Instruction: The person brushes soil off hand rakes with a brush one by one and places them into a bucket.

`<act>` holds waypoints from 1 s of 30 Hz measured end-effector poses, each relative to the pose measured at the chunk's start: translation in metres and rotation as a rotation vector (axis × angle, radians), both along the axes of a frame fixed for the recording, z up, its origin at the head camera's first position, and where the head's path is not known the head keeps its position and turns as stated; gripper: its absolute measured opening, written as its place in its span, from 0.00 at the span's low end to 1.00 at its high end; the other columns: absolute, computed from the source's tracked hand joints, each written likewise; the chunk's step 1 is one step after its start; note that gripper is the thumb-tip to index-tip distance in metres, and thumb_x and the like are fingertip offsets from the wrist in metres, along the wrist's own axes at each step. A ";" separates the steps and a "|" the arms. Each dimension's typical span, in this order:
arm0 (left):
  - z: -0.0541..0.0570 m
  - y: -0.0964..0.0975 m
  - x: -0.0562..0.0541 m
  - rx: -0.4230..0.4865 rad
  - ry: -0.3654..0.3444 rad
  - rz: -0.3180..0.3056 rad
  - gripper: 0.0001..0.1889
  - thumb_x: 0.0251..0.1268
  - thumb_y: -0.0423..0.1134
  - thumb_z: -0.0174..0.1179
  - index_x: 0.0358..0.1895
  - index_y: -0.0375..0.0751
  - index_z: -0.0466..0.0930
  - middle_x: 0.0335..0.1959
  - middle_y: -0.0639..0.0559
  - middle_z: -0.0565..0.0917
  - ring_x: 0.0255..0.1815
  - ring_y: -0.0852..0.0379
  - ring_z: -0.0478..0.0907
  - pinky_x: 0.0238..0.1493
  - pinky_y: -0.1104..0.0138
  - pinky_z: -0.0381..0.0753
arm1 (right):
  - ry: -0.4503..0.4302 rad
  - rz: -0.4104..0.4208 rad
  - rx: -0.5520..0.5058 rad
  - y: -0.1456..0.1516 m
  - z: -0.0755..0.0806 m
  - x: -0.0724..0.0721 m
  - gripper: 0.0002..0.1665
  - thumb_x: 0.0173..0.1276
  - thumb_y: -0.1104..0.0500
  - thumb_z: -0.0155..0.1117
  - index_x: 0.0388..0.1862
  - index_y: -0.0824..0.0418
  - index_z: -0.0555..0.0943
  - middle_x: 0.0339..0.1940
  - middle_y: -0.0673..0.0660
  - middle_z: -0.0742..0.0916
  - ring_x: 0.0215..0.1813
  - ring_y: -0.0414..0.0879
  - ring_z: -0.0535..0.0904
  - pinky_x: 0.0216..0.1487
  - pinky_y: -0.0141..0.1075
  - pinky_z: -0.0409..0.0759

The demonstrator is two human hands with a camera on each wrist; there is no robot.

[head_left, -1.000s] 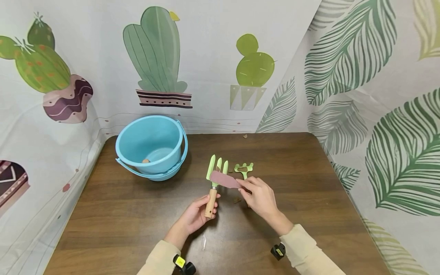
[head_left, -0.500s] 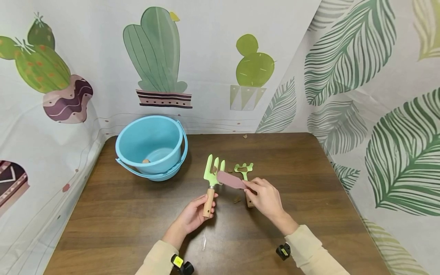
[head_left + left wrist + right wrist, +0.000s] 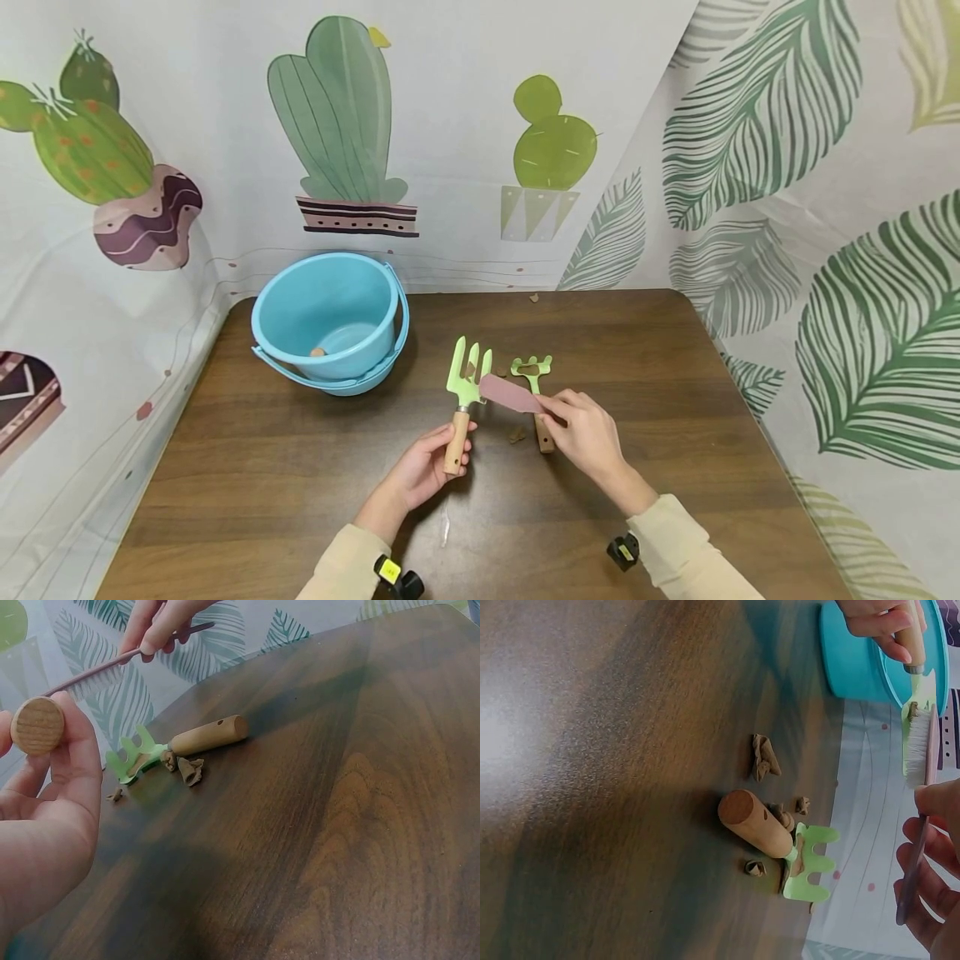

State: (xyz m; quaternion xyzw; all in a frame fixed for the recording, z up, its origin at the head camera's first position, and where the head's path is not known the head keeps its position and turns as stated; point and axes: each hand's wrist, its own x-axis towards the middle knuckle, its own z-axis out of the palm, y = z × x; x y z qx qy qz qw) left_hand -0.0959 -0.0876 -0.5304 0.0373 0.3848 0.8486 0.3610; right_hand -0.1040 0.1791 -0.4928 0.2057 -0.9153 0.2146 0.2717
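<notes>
My left hand (image 3: 422, 473) grips the wooden handle of a green garden fork (image 3: 456, 440), its prongs pointing away from me and brown residue on them. In my right hand (image 3: 585, 429) I pinch a pink brush (image 3: 510, 393) by its handle. The right wrist view shows the brush's white bristles (image 3: 917, 754) against or very near the fork's green head; contact is hard to tell. A small green hand rake (image 3: 532, 368) with a wooden handle (image 3: 210, 736) lies on the table below my right hand. Brown, clay-like scraps (image 3: 190, 771) lie around it.
A blue bucket (image 3: 330, 292) stands at the table's back left, its handle hanging down and a brown lump (image 3: 318, 352) inside. A printed cloth (image 3: 450, 150) hangs behind the wooden table (image 3: 247, 467). A small scrap (image 3: 534, 297) lies near the back edge.
The brush has moved right, from across the fork's head to its right side. The fork has shifted slightly left. More of the rake's handle now shows beneath my right hand.
</notes>
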 end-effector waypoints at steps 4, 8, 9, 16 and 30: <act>-0.001 0.000 0.000 -0.008 0.001 0.003 0.15 0.74 0.41 0.37 0.50 0.47 0.75 0.33 0.54 0.78 0.30 0.61 0.76 0.33 0.72 0.76 | 0.003 0.004 0.000 0.001 -0.001 0.001 0.15 0.47 0.59 0.74 0.38 0.53 0.87 0.26 0.45 0.83 0.24 0.37 0.71 0.21 0.32 0.69; -0.001 0.000 0.000 -0.010 0.002 0.010 0.15 0.74 0.41 0.37 0.50 0.47 0.75 0.33 0.55 0.78 0.30 0.61 0.76 0.33 0.71 0.76 | 0.001 -0.004 0.006 0.003 -0.002 0.002 0.15 0.47 0.59 0.74 0.38 0.53 0.87 0.26 0.44 0.83 0.24 0.37 0.71 0.21 0.32 0.70; -0.001 -0.001 0.000 -0.009 0.005 0.012 0.15 0.74 0.41 0.37 0.50 0.47 0.75 0.33 0.55 0.78 0.30 0.62 0.76 0.33 0.71 0.76 | -0.002 -0.007 0.007 0.004 -0.002 0.002 0.15 0.47 0.59 0.74 0.38 0.52 0.87 0.26 0.44 0.83 0.25 0.37 0.71 0.21 0.32 0.70; 0.002 -0.004 -0.002 -0.009 0.010 0.039 0.16 0.74 0.40 0.36 0.50 0.48 0.75 0.32 0.55 0.79 0.29 0.62 0.76 0.33 0.72 0.76 | -0.011 -0.033 0.026 0.010 -0.006 0.003 0.16 0.46 0.60 0.74 0.38 0.51 0.87 0.27 0.43 0.83 0.25 0.37 0.72 0.21 0.32 0.70; 0.000 0.000 0.000 0.021 0.015 0.006 0.16 0.74 0.40 0.35 0.51 0.46 0.75 0.33 0.55 0.79 0.30 0.61 0.76 0.33 0.71 0.76 | 0.026 0.015 -0.067 -0.009 0.005 -0.002 0.16 0.47 0.60 0.73 0.39 0.53 0.86 0.29 0.45 0.84 0.27 0.38 0.74 0.24 0.33 0.72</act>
